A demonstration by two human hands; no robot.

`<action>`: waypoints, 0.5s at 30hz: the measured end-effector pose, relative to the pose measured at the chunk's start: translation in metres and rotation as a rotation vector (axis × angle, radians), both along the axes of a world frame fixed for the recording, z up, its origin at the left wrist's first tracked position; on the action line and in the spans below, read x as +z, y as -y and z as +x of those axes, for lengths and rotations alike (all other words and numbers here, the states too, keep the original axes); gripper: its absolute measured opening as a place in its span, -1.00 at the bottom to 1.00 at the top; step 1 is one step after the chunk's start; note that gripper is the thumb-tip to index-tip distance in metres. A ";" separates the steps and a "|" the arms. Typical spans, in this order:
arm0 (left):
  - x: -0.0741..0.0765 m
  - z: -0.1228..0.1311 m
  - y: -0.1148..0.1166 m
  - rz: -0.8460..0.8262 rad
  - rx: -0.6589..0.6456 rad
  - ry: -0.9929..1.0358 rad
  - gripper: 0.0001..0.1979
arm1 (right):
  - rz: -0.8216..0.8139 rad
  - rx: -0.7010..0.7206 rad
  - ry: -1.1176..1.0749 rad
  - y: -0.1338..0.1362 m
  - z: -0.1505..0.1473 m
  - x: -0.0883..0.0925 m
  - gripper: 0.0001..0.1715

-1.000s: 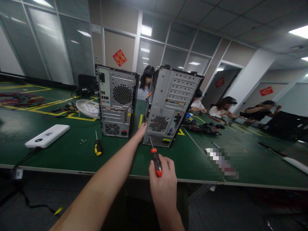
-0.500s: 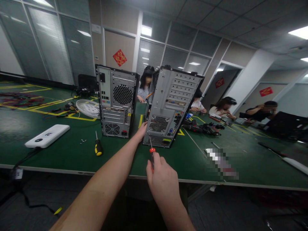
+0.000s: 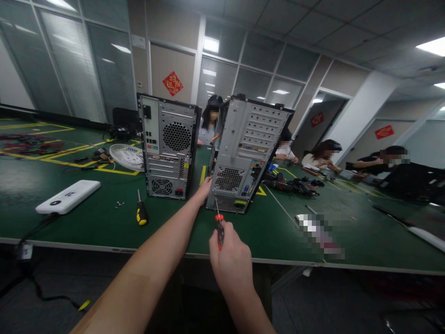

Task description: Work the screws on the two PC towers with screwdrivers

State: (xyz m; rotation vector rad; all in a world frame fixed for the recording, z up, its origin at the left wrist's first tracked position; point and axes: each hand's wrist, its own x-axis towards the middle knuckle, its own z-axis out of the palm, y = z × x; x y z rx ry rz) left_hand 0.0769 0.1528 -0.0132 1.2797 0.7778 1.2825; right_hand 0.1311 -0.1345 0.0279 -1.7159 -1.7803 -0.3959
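Observation:
My right hand [image 3: 232, 254] is closed around a screwdriver [image 3: 220, 227] with a red and dark handle. Its shaft points up to the lower left back corner of a computer case [image 3: 239, 130], where the tip meets or nearly meets the metal. The case stands with its rear panel facing me. My left hand [image 3: 206, 189] reaches to the left side of that case, its fingers hidden behind the edge. To the left stands a second computer case [image 3: 170, 139], apart from my hands. On the table before it lie a yellow and black screwdriver [image 3: 141, 213] and several small screws [image 3: 119, 204].
A white power bank [image 3: 69, 197] with a cable lies left on the green table [image 3: 167, 236]. Behind it are a white basket [image 3: 127, 157] and wires [image 3: 31, 144]. Black cables [image 3: 302, 185] and a blurred item [image 3: 320, 234] lie right. Several people sit across the table.
My right hand has turned slightly and shifted a little left on the screwdriver handle, showing more of the handle. My left hand and both cases stay in place.

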 end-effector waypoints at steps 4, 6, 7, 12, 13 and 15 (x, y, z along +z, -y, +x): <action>0.003 0.000 0.003 -0.067 -0.008 -0.013 -0.50 | 0.040 0.037 -0.110 0.000 0.000 -0.002 -0.82; 0.004 0.000 0.004 -0.077 -0.010 -0.013 -0.50 | 0.049 0.040 -0.166 0.001 -0.001 -0.003 -0.82; 0.005 0.000 0.005 -0.079 -0.014 -0.011 -0.50 | 0.053 0.037 -0.192 0.001 -0.001 -0.004 -0.81; 0.005 -0.001 0.006 -0.074 -0.011 -0.012 -0.50 | 0.046 0.016 -0.310 0.002 -0.005 -0.008 -0.75; 0.004 -0.001 0.006 -0.071 -0.005 -0.016 -0.50 | 0.044 0.013 -0.334 0.002 -0.006 -0.009 -0.74; 0.004 -0.001 0.005 -0.067 0.005 -0.028 -0.50 | 0.042 0.011 -0.385 0.002 -0.007 -0.010 -0.72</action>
